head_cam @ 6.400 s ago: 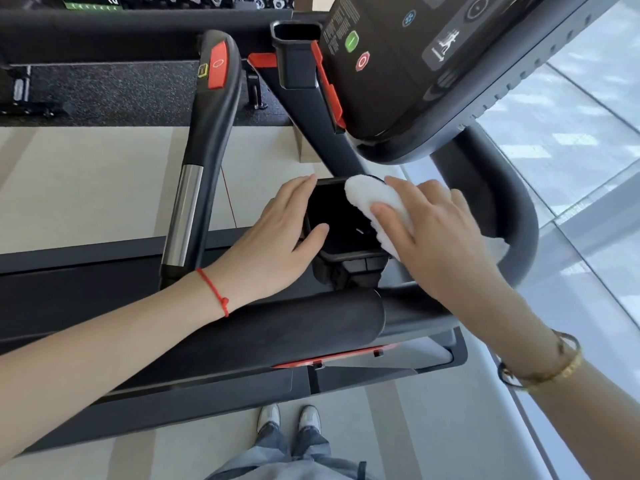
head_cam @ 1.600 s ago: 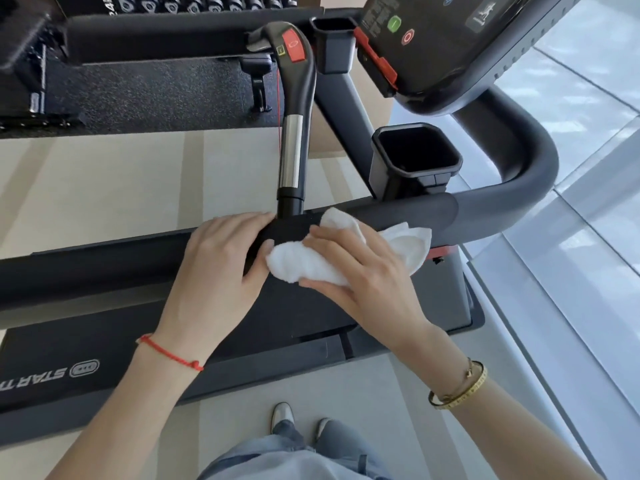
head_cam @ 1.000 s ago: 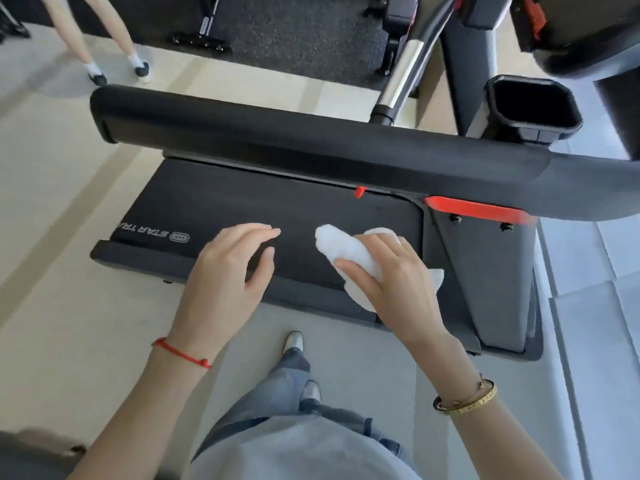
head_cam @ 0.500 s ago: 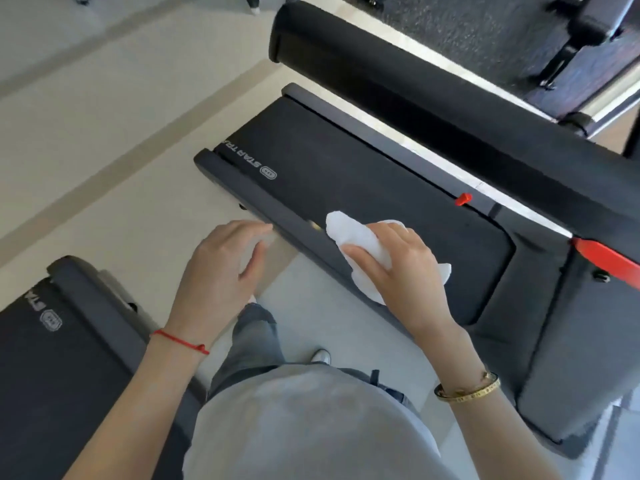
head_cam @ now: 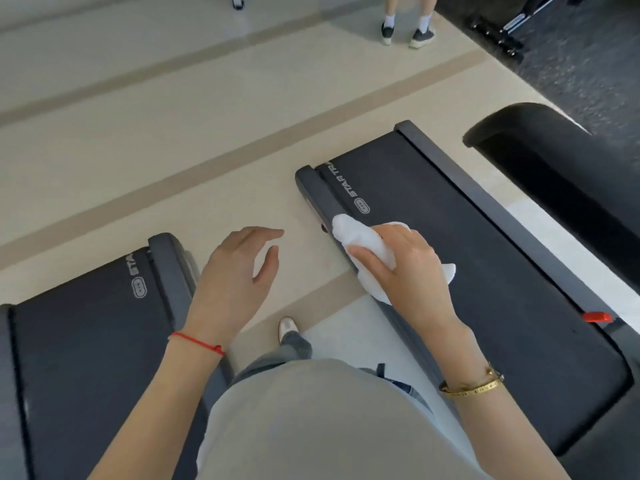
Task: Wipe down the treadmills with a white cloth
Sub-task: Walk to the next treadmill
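Observation:
My right hand (head_cam: 407, 268) grips a bunched white cloth (head_cam: 360, 242) above the grey left side rail of the black treadmill (head_cam: 478, 258) on the right, near its rear end; whether the cloth touches the rail cannot be told. My left hand (head_cam: 239, 271) hovers over the floor between the two machines, fingers loosely spread, holding nothing. A second treadmill (head_cam: 86, 341) lies at the lower left. Part of the cloth is hidden under my right palm.
A padded black handrail (head_cam: 554, 168) of the right treadmill juts in at the upper right. Another person's legs and shoes (head_cam: 407, 29) stand on the beige floor at the top. Gym equipment (head_cam: 509, 29) sits on dark matting at the far right.
My view has swung left and back along the right treadmill. My right hand with the cloth now shows nearer the rail's rear end. A second treadmill and a person's feet show more fully.

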`<state>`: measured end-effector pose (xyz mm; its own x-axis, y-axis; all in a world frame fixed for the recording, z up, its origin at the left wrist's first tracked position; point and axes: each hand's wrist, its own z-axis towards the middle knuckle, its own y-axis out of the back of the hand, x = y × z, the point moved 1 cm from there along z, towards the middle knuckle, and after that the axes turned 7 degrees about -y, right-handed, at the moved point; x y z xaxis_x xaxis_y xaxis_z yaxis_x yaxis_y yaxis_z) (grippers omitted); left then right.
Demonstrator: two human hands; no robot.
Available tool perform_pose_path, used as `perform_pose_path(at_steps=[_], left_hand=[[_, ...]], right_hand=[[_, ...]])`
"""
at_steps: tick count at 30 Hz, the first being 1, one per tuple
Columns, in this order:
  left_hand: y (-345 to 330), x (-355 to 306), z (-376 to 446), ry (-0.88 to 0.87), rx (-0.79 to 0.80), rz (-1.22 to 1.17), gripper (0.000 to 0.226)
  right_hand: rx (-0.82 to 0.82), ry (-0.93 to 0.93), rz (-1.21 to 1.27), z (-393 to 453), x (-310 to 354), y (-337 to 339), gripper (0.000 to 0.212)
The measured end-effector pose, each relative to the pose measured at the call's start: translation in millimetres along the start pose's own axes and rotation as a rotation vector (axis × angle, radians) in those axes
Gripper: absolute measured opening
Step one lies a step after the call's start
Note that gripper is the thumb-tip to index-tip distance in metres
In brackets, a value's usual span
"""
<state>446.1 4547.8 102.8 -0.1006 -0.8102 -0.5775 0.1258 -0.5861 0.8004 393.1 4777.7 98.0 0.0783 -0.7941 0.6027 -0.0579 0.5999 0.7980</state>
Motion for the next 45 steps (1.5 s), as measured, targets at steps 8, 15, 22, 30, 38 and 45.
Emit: perform_pose_path(at_steps=[8,15,22,30,38,45], left_hand=[[57.1,83.3,62.9,0.077,-0.013,0.031,0.028],[72.2,137.7,139.2,0.135,-0.046,-0.009,0.027],[74.1,188.2,261.5,0.121,-0.055,0.015,0.028],[87.5,235.0,435.2,0.082,-0.097,0.042,0.027],[83.1,263.6,578.9,0.026,-0.058,0.038,0.026],[54.9,302.6,717.8,-0.066,0.099,-0.005,0.027]], right_hand=[[0.124,0.078,0.052,79.2,67.6,-62.5,0.036],[0.126,0.078,0.041,172.1,94.2,-99.3,0.033],[0.085,0.088,0.063,300.3,112.9,-124.1,0.045],[0.063,0.029,0.076,477.8,132.9,-120.0,0.036],[0.041,0.018,0.055,610.2,141.3,-118.0,0.039],[-0.042,-0.111,0.035,718.1,129.2,-131.3,0.043]])
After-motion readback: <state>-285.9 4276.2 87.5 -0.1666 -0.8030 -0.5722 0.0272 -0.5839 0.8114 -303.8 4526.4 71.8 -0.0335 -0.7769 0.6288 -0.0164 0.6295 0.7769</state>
